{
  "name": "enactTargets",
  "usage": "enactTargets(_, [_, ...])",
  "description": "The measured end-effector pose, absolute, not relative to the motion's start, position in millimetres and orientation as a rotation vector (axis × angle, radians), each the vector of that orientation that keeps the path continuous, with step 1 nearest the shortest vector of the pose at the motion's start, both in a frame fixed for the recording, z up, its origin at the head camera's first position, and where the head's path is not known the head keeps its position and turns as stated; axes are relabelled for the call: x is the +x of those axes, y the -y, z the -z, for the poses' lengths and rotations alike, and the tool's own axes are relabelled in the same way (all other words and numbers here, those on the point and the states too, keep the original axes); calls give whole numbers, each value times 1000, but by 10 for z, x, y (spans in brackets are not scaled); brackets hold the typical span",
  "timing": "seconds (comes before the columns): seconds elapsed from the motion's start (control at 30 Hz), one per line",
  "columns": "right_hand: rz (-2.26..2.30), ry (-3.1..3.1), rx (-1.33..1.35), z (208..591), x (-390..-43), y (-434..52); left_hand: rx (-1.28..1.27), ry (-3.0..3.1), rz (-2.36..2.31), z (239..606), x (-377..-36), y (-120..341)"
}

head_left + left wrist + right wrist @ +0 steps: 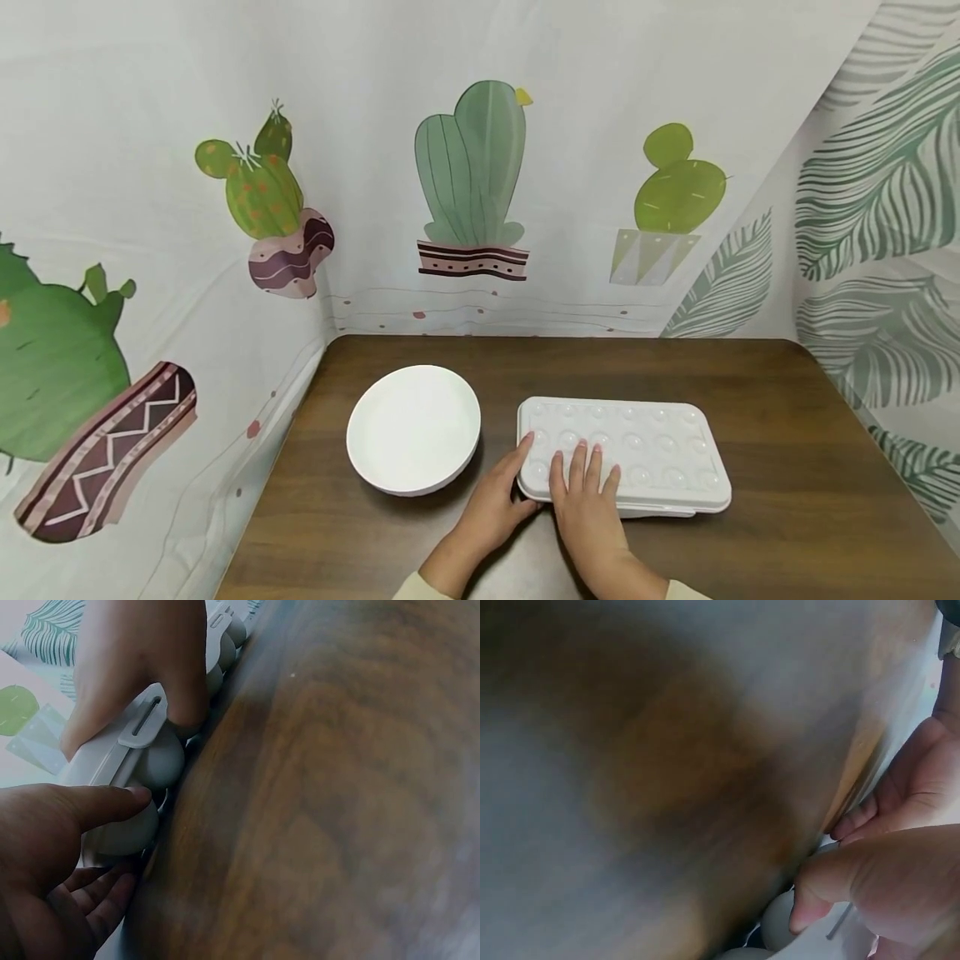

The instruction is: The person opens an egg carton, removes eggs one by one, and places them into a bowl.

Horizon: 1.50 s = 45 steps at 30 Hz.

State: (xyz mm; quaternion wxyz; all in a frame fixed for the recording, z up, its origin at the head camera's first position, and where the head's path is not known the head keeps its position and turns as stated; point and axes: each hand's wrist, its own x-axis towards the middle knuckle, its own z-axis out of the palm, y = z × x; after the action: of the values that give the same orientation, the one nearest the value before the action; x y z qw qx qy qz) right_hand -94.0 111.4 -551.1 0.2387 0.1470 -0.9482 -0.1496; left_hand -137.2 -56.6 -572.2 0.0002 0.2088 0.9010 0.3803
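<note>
A white lidded egg box [660, 454] lies on the brown table, its lid covered in rows of small domes. My left hand [491, 504] grips the box's left end; the left wrist view shows the thumb [112, 804] across a rounded cup at the front, with the other fingers low around the end. My right hand [592, 517] rests its fingers on the lid, left of the middle, while its thumb [814, 900] bends over the front edge. Beside that thumb is a clip [144, 720] on the front. The lid looks closed.
A round white bowl [416, 429] stands on the wooden table [810, 467] to the left of the box, close to my left hand. Behind the table hangs a white cloth [585, 67] printed with cacti; leaf patterns cover the right side.
</note>
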Motion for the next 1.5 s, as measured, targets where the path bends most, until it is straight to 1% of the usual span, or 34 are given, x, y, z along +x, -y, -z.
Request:
enactTargets(0.83, [264,2619,603,5543,-941,-1505,648,-2823,-1197,5708,-1347,585])
enactTargets(1.5, [81,2501,656,5634,-939,-1702,681,-2849,-1177,5704,-1358,551])
